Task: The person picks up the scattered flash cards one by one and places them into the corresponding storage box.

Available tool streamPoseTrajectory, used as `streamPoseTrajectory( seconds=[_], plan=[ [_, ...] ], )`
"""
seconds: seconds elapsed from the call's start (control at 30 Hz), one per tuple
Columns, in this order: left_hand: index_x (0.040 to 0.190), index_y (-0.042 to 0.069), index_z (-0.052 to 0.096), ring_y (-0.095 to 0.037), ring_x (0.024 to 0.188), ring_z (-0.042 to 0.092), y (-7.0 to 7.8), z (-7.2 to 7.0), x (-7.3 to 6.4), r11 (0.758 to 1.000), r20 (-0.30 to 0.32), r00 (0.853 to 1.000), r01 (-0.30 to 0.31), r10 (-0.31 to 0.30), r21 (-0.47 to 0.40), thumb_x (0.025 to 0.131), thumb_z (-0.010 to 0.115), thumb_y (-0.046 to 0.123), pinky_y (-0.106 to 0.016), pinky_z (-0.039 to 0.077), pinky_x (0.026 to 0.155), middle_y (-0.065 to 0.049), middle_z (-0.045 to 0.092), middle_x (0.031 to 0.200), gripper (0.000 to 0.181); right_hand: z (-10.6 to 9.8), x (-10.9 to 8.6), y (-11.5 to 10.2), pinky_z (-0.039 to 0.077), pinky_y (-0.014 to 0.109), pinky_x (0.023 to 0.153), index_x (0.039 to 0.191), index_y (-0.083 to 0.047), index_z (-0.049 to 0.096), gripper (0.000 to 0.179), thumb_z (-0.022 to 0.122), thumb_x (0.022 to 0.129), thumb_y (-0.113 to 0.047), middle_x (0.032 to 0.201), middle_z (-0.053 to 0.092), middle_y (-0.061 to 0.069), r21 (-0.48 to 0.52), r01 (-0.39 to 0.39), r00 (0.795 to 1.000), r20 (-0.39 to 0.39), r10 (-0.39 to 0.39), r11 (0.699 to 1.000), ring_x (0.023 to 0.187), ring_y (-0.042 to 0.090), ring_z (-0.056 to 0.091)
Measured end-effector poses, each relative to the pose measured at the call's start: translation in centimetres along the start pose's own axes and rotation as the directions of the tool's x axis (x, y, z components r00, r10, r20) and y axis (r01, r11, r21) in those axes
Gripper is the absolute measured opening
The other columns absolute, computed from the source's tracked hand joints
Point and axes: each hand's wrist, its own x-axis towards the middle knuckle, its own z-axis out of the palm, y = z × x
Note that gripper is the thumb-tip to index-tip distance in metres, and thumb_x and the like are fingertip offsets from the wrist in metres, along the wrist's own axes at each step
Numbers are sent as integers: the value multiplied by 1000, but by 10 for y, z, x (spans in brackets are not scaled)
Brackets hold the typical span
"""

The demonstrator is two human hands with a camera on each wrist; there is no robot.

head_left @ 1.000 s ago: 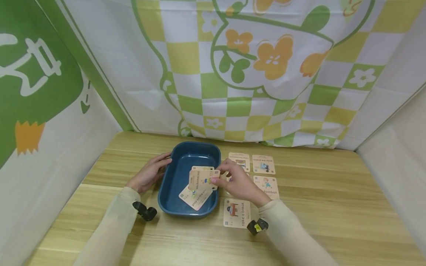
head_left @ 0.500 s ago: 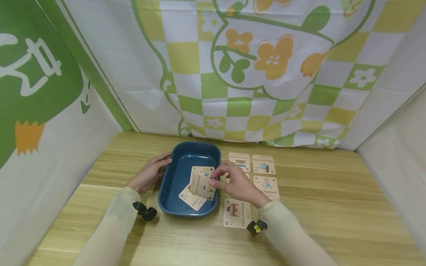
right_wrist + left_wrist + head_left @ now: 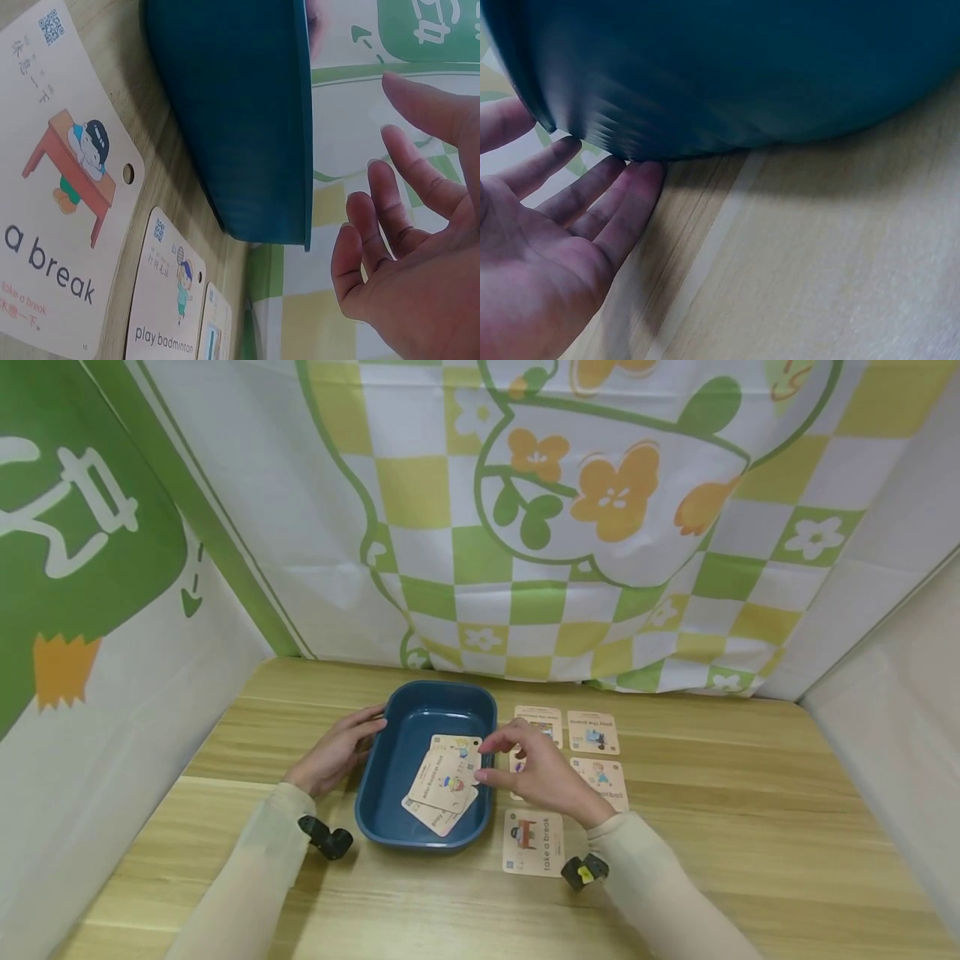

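In the head view, a blue tray holds several flash cards. The top card lies slanted over a "play..." card, and another card shows behind it. Fingertips of my left hand touch the tray's left side at the rim; the left wrist view has those fingers fairly straight against the outer wall. Over the tray's right rim, my right hand hovers with thumb and fingers apart. Nothing is in that right hand in the right wrist view.
On the wooden table, right of the tray, lie more cards: "take a break", a football card, a piano card and a badminton card partly behind my right hand. A checkered cloth hangs at the back.
The card my right hand held has been let go and now lies on the others in the tray. The right hand's thumb and fingers have parted. My left hand stays put.
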Motion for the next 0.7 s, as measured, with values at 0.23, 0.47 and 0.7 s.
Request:
streamPoseTrajectory(
  seconds=[0.23,0.47,0.7],
  plan=[
    [160,-1,20,-39,151,20,0,0,0,1000,0,1000,1,-1,1,110,44,26,-57,21,120,-22,22,165,62,-7,-7,1,48,54,88,108,-14,73,28,85,84,-23,104,61,-3,11,-17,1000,-1,17,1000,101,19,56],
    [160,0,21,-38,152,19,0,0,0,1000,2,1000,-4,4,6,110,44,27,-57,20,120,-22,22,165,62,-17,-19,6,48,52,86,107,-14,73,28,85,84,-23,104,63,-6,-16,-8,1000,-24,8,1000,100,24,57],
    [160,0,21,-39,152,20,0,0,0,1000,2,1000,2,-2,11,109,45,27,-58,20,120,-22,22,165,62,-25,-34,14,47,49,86,106,-17,72,30,88,81,-23,103,60,-5,-27,-26,1000,-3,26,999,98,21,55]
  ],
)
